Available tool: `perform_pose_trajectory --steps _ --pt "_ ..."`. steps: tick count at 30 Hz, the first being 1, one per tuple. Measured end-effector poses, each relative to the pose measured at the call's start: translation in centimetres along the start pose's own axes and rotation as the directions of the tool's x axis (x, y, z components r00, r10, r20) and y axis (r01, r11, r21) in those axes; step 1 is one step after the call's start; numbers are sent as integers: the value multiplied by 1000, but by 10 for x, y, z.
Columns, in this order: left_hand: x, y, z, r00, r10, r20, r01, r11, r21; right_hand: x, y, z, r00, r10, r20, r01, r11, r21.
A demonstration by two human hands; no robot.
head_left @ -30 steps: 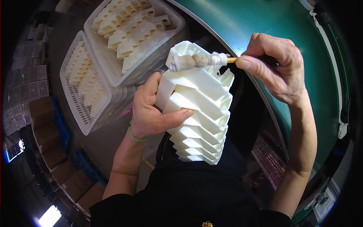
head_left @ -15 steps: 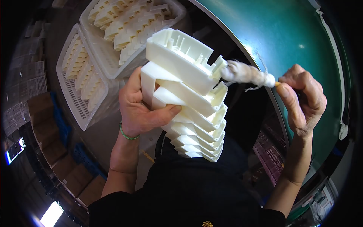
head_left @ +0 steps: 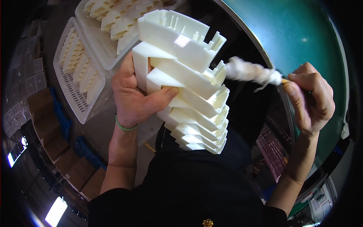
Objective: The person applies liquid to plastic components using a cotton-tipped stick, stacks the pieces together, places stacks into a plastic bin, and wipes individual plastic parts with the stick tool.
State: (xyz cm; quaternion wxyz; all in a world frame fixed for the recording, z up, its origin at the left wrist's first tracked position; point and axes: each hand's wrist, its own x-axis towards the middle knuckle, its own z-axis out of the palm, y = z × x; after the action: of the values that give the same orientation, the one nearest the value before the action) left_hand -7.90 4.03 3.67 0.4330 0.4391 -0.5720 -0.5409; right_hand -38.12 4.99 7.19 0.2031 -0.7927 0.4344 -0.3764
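- A workshop or factory floor
- Baskets of matching plastic parts, 10 to 11 o'clock
- Cardboard boxes, 8 o'clock
- Large green tabletop, 2 o'clock

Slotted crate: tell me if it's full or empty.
Partly filled: plastic parts sit in the slotted crate, with bare slots showing beside them.

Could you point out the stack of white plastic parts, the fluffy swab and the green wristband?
stack of white plastic parts (head_left: 177, 49), head view, top part's side wall
fluffy swab (head_left: 253, 72), head view, middle
green wristband (head_left: 124, 128), head view, front
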Motion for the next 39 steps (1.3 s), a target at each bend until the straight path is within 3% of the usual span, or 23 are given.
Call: perform_pose_trajectory --steps 4,5,6,8,10,12,14,15,19,22,24,27,30,35,39 --pt "4 -4 -1 996 39 76 -44 997 61 27 -9 23 985 -158 74 163 985 -61" --pt "3 -5 -1 995 48 90 -54 996 75 27 -5 25 990 -115 77 112 993 35" --pt "1 -6 1 998 12 66 -14 1000 28 23 -3 24 989 -123 78 121 992 23" --pt "2 -8 2 1000 28 12 -27 999 -35 17 3 11 989 3 151 -12 998 60" --pt "8 -8 1 983 -183 -6 181 978 -104 11 9 -3 956 63 287 -4 979 -202" --pt "15 -9 3 995 -90 -39 84 988 -127 13 4 0 986 -3 164 13 998 -59" --pt "14 -21 1 990 -140 21 141 986 -94 23 -7 11 1000 -21 -3 21 996 -86" --pt "15 -21 0 993 -113 20 114 989 -92 32 -17 17 1000 -24 -9 22 986 -166" --pt "12 -24 -4 987 -156 30 158 982 -105 49 -41 37 985 66 159 12 895 -446" --pt "10 -29 -12 987 -159 -13 156 976 -152 37 -37 21 965 148 218 -33 889 -456" --pt "11 -32 -15 983 -177 -53 160 959 -234 20 -32 12 953 132 274 21 870 -492" --pt "12 -40 -19 985 -171 -38 158 961 -229 8 -33 18 986 160 41 -139 936 -324" --pt "13 -43 -19 987 -158 4 157 972 -177 15 -38 45 995 97 23 -88 967 -241" --pt "7 -40 -13 994 -112 1 110 970 -216 38 -55 57 982 87 166 -17 924 -383" --pt "6 -47 -18 990 -142 -20 137 978 -159 18 -53 28 943 226 245 -92 883 -459"
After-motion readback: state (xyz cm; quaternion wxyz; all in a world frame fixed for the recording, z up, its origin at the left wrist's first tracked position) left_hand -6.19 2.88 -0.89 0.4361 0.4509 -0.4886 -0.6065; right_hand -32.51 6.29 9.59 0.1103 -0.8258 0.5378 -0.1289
